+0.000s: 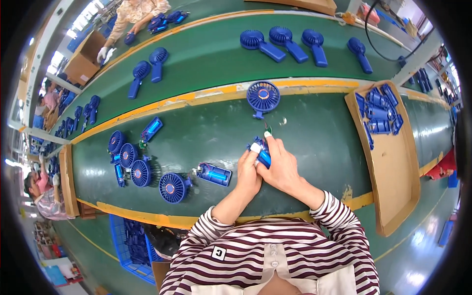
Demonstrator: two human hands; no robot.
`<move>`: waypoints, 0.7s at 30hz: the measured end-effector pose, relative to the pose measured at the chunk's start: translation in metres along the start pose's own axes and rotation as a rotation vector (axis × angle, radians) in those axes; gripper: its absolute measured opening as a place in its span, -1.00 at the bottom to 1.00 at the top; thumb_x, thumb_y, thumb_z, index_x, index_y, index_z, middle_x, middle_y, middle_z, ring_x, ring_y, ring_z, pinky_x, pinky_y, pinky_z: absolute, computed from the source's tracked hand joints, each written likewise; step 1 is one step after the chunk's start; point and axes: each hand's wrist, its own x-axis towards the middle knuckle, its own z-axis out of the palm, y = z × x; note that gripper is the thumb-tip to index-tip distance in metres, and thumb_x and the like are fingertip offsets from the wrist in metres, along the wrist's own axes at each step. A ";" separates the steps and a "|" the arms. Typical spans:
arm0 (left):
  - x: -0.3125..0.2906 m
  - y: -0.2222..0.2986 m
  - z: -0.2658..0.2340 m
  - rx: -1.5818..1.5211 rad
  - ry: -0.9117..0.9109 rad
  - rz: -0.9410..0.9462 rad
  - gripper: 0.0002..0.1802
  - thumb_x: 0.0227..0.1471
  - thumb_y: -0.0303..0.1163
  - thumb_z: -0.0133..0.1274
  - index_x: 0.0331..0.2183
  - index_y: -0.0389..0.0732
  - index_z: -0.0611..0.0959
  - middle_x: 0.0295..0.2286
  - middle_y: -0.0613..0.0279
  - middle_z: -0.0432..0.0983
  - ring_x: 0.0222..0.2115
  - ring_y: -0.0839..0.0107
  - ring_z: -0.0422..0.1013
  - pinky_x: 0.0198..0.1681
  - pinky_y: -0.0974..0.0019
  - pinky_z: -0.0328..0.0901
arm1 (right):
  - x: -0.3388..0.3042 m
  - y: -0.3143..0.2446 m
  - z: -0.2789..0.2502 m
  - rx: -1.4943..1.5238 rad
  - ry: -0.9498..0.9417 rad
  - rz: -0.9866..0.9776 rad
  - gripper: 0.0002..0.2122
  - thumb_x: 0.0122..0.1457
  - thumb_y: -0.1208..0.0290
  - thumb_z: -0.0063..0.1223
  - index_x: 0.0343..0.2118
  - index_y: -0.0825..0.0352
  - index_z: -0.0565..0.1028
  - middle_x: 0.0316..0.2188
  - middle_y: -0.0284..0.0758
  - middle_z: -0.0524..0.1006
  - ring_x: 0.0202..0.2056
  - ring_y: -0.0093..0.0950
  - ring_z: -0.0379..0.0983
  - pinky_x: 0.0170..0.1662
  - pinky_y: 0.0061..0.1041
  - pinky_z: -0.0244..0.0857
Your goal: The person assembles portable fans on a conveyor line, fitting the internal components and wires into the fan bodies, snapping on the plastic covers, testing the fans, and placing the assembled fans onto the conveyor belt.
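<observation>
Near the counter's (pixel 314 142) front edge, both hands work on a blue fan handle (pixel 263 153): left hand (pixel 249 172) and right hand (pixel 280 164) have fingers closed around it. Apparently wiring assembly; next, the fan head (pixel 263 96) beyond needs joining.

Four finished fans (pixel 284 43) (far belt), one tray (pixel 393 177).

Both hands (pixel 268 169) around blue fan handle (pixel 262 150)
</observation>
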 end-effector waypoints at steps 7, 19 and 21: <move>-0.016 0.008 0.012 0.000 -0.035 -0.223 -0.66 0.05 -0.31 -0.15 -0.18 -0.34 0.41 -0.33 -0.06 0.48 -0.40 0.20 0.47 -0.33 0.21 0.39 | 0.036 0.047 -0.027 -0.321 0.463 -0.051 -0.49 -0.08 0.25 0.09 -0.13 0.53 0.29 -0.16 0.04 0.29 -0.11 -0.03 0.20 -0.08 -0.18 0.10; -0.019 0.015 0.007 0.129 -0.031 -0.245 -0.70 0.00 -0.39 -0.15 -0.22 -0.35 0.40 -0.40 -0.02 0.48 -0.46 0.24 0.47 -0.37 0.24 0.40 | 0.062 0.061 -0.012 0.247 0.254 0.083 -0.30 -0.23 0.43 0.22 0.04 0.42 0.17 -0.15 -0.14 0.19 -0.18 -0.21 0.34 -0.15 -0.35 0.30; -0.018 0.015 0.007 0.224 -0.060 -0.263 -0.69 -0.06 -0.49 -0.19 -0.20 -0.34 0.40 -0.40 -0.03 0.48 -0.48 0.24 0.47 -0.39 0.25 0.41 | 0.056 0.076 -0.008 0.660 0.329 0.194 -0.35 -0.18 0.46 0.22 0.03 0.43 0.19 -0.17 -0.21 0.28 -0.23 -0.39 0.40 -0.26 -0.47 0.35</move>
